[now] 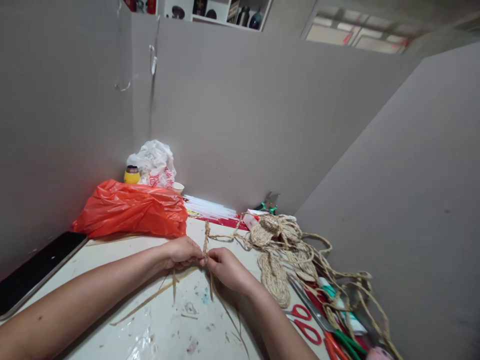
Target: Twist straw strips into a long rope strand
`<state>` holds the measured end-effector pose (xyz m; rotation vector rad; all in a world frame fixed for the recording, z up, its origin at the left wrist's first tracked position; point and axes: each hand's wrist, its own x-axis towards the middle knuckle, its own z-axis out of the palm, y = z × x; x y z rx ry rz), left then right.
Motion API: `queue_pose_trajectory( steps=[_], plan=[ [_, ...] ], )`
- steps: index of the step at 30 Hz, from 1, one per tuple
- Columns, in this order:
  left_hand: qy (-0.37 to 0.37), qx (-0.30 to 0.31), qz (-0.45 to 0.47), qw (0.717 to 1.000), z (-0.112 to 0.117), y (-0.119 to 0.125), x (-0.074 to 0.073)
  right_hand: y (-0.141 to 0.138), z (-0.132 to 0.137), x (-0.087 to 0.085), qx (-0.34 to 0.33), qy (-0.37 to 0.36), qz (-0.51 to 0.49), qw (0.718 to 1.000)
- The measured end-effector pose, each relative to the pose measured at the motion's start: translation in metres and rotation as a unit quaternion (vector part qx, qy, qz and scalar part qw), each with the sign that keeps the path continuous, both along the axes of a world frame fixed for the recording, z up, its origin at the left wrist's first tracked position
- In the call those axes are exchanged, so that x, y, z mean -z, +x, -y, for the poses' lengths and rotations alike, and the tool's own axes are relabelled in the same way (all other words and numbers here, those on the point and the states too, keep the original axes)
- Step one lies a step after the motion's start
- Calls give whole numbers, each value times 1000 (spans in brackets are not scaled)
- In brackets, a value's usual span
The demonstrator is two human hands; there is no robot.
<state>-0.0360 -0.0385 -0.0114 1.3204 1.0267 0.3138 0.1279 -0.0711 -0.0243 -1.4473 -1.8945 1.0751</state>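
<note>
My left hand (186, 253) and my right hand (224, 267) meet over the white tabletop (161, 330). Both are closed on the lower end of a short braid of straw-coloured fibre (206, 237). The braid stands up away from me between the fingertips. Loose fibre strands (144, 303) trail from under the hands toward me on both sides. A thin twisted cord (223, 236) runs right from near the braid's top to a heap of braided rope (296, 250). My fingers hide the spot where braid and strands join.
An oval woven sole (275, 280) lies right of my hands, near red-handled scissors (305, 325) and green-handled shears (347, 345). A red plastic bag (135, 210) and a phone (41, 270) lie left. White sticks (210, 206) lie along the back. Grey partitions (240, 115) enclose the table.
</note>
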Motion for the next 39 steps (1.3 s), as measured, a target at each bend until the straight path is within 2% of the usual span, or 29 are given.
queue_pose_trajectory(
  steps=[5, 10, 14, 18, 21, 23, 25, 27, 29, 32, 34, 39],
  plan=[
    [80, -31, -34, 996, 1, 5, 10, 4, 2, -9, 15, 29, 85, 996],
    [101, -50, -16, 994, 2, 8, 15, 3, 7, -21, 30, 8, 149, 988],
    [75, -56, 21, 995, 3, 9, 16, -11, 16, -15, 45, -10, 175, 983],
    [24, -44, 63, 997, 6, 10, 14, -28, 36, -11, 85, 44, 231, 968],
    [6, -65, 83, 994, 8, 10, 10, -31, 57, -22, 53, 84, 315, 944],
    [1, -75, 93, 993, 9, 9, 8, -25, 64, -34, 14, 93, 331, 939],
    [-16, -70, 117, 991, 8, 8, 7, -14, 59, -44, 26, 92, 273, 957],
    [-46, -53, 149, 986, 6, 6, 6, -2, 46, -49, 93, 93, 171, 976],
    [-71, -35, 165, 983, 4, 4, 6, 5, 28, -46, 147, 73, 62, 985],
    [-73, -18, 165, 983, 3, 3, 7, 3, 8, -31, 122, -69, -68, 988],
    [-67, -11, 163, 984, 4, 3, 7, -2, 2, -20, 90, -137, -107, 981],
    [-29, -23, 127, 991, 8, 6, 6, -1, 1, -8, 91, -150, -129, 976]
  ],
)
